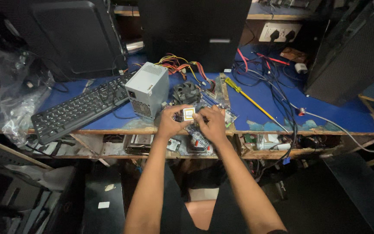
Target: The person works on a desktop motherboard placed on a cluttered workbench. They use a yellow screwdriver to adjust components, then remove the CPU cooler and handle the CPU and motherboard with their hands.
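Both bare forearms rise from the bottom edge of the view, over a dark lap and a shadowed space under the surface. They meet at the front lip of the blue surface (334,115).

Left hand (169,123): fingers curled in a grip on the left side of a small square processor chip (189,114), thumb near its lower edge. Right hand (212,125): fingers bent over the chip's right side, pinching it as well. So both grips are closed on the chip, which sits between the fingertips, metal top facing up, gold-coloured centre showing.

The chip is held just above a green motherboard (221,104) that lies at the front edge of the surface, partly hidden by the hands. Whether the chip touches the board's socket cannot be told.

Around it:
- Black cooling fan (186,92) just behind the hands, on the board.
- Grey metal power supply box (148,89) just left of the fan, with a bundle of coloured wires (180,66) trailing from its back.
- Black keyboard (81,107) left of the box, angled, its near end at the surface edge.
- Yellow-handled screwdriver (249,100) right of the board, lying diagonally.
- Tangle of black cables (278,84) beyond the screwdriver.
- Crumpled clear plastic bag (16,97) at far left.
- Dark computer tower (195,32) stands behind the fan.
- A shelf below the surface holds small parts, too dim to identify.
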